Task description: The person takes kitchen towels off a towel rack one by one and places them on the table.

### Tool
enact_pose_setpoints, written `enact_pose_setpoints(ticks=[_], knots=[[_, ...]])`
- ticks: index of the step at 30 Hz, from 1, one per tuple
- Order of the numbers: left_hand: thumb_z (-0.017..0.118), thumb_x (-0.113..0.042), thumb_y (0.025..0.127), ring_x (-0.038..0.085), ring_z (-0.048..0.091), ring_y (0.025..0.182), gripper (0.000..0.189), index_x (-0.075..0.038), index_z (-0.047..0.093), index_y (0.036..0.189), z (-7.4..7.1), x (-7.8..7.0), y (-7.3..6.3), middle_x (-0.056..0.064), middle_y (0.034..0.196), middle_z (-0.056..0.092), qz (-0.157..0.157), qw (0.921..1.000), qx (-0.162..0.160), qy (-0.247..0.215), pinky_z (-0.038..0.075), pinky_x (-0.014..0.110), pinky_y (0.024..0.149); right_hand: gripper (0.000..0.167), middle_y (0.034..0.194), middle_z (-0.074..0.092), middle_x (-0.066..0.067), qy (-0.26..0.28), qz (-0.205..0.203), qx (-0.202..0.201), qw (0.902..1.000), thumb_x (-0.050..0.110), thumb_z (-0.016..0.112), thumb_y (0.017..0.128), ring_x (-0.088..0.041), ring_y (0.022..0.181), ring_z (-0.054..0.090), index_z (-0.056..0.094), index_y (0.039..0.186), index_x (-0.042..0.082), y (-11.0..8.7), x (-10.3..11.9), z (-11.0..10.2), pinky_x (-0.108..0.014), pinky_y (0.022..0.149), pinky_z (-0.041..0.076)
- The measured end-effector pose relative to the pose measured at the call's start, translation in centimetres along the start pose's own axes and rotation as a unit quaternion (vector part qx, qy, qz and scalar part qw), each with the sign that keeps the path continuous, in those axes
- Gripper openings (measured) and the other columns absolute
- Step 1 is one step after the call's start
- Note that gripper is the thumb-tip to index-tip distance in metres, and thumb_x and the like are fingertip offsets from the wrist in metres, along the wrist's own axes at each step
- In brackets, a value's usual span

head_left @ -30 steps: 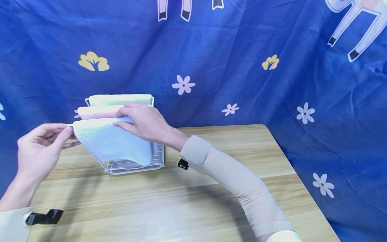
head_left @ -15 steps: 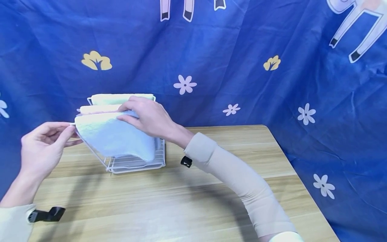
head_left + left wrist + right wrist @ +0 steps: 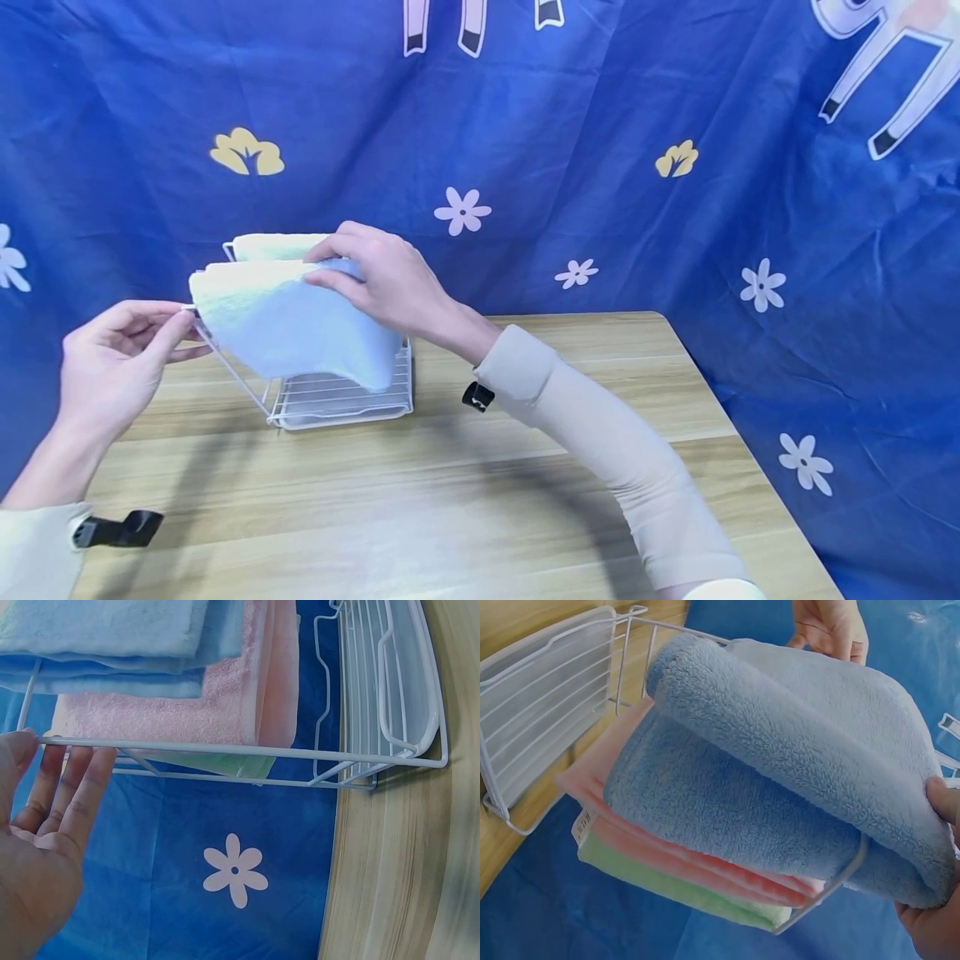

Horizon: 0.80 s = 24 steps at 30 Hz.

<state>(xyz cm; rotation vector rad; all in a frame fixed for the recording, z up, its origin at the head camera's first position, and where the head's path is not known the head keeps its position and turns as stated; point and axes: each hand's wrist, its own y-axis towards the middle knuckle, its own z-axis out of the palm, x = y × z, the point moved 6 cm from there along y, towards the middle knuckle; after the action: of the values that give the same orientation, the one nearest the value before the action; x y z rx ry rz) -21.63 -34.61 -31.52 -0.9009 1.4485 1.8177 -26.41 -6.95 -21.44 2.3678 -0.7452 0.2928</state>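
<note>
A blue towel (image 3: 300,325) drapes over the front of a white wire rack (image 3: 343,407). My right hand (image 3: 393,279) pinches the towel's upper right edge, thumb in front and fingers behind; its far side is raised in the right wrist view. With thumb and fingertips my left hand (image 3: 123,358) pinches the rack's upper left frame, also plain in the left wrist view. A pink towel (image 3: 217,697) hangs behind the blue one, mostly hidden from the head view. Behind that hangs a pale green towel (image 3: 667,877).
The rack has a white tray (image 3: 547,705) at its base and stands on a wood-grain table (image 3: 420,500). A blue patterned curtain (image 3: 510,108) hangs close behind the rack and along the table's right side.
My right hand has lifted the blue towel upward and back, so it now covers the pink towel in the head view. My left hand keeps its hold on the rack frame.
</note>
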Motion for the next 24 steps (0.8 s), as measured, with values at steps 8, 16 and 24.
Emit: enact_pose_setpoints(ticks=[8,16,24], knots=[[0.063,0.017,0.096,0.01,0.08,0.078,0.013,0.02,0.067,0.107,-0.1,0.1,0.0,0.004,0.09,0.082,0.005,1.0,0.002,0.006,0.07,0.023,0.066,0.018,0.106,0.073,0.005,0.033,-0.032,-0.045,0.998,0.026,0.075,0.101,-0.003,0.088,0.061,0.078,0.115,0.015,-0.5,0.0,-1.3,-0.01,0.073,0.049],[0.062,0.017,0.096,0.009,0.08,0.077,0.013,0.018,0.067,0.108,-0.2,0.3,0.2,0.003,0.089,0.081,0.006,0.9998,0.008,0.019,0.07,0.022,0.065,0.017,0.103,0.074,0.002,0.059,-0.059,-0.07,0.9941,0.022,0.077,0.099,-0.004,0.09,0.063,0.079,0.112,0.01,-0.9,0.1,-2.8,-0.01,0.074,0.049],[0.063,0.016,0.096,0.007,0.079,0.074,0.015,0.009,0.071,0.106,-0.2,0.3,0.1,0.002,0.089,0.081,-0.004,0.9993,0.005,0.036,0.069,0.02,0.066,0.015,0.098,0.074,0.0,0.104,-0.067,-0.091,0.9882,0.017,0.08,0.097,-0.005,0.086,0.058,0.079,0.109,0.008,-1.6,0.2,-4.5,-0.014,0.072,0.048]])
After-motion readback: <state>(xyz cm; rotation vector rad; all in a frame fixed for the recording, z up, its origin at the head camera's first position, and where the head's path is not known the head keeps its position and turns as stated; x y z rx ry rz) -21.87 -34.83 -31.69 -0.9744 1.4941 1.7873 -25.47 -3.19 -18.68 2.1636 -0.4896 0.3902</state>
